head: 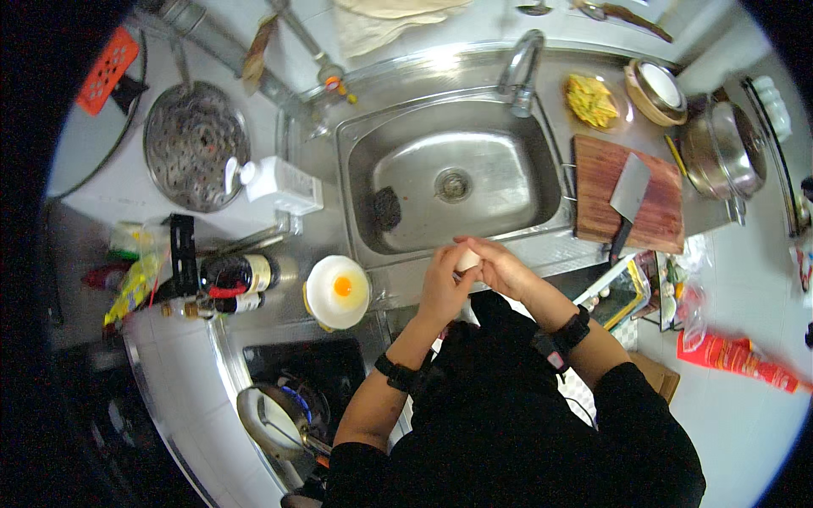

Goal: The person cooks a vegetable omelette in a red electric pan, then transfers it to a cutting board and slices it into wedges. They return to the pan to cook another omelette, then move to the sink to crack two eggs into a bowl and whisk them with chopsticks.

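Observation:
At the sink's front edge, a pale egg [469,260] sits between my two hands; whether its shell is cracked is hidden by the fingers. My left hand [446,279] grips it from one side. The fingers of my right hand [505,268] close round it from the other. To the left on the counter stands a white bowl [322,303] holding one cracked raw egg, its orange yolk [343,286] whole.
A steel sink [438,149] lies before me. A cleaver [631,187] rests on a wooden cutting board [587,209] at right, near a steel pot [714,155] and a plate of chopped food [592,100]. At lower left, a pan [254,406] sits over a blue gas flame [297,400].

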Motion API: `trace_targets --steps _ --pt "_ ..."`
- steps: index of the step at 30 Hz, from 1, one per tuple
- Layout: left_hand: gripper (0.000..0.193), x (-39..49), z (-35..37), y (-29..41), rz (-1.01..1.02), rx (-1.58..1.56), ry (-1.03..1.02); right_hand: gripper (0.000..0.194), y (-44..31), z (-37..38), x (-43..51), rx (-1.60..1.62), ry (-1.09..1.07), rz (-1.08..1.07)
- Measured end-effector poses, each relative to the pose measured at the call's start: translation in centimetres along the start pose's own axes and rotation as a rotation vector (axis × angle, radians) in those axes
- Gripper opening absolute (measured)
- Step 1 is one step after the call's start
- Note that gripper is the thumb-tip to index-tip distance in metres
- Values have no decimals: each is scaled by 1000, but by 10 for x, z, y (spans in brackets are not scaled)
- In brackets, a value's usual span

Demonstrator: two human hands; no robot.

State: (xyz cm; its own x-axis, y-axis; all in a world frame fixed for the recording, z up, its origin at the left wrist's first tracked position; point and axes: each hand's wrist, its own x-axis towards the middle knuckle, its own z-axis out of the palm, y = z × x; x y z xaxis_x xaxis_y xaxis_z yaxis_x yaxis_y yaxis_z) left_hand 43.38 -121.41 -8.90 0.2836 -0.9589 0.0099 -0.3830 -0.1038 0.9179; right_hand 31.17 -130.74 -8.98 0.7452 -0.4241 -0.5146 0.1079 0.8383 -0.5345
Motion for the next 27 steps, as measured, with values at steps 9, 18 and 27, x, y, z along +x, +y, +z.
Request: trace_targets --steps 9,18,27 --pt "42 -22 -20 -57 -216 314 142 61 11 -15 42 -767 252 -89" --pt "43 -23 -8 -95 -54 491 282 40 -22 -38 14 -620 403 -27" --pt "44 -34 -16 -94 -203 493 312 33 -27 -1 53 -703 185 -19"
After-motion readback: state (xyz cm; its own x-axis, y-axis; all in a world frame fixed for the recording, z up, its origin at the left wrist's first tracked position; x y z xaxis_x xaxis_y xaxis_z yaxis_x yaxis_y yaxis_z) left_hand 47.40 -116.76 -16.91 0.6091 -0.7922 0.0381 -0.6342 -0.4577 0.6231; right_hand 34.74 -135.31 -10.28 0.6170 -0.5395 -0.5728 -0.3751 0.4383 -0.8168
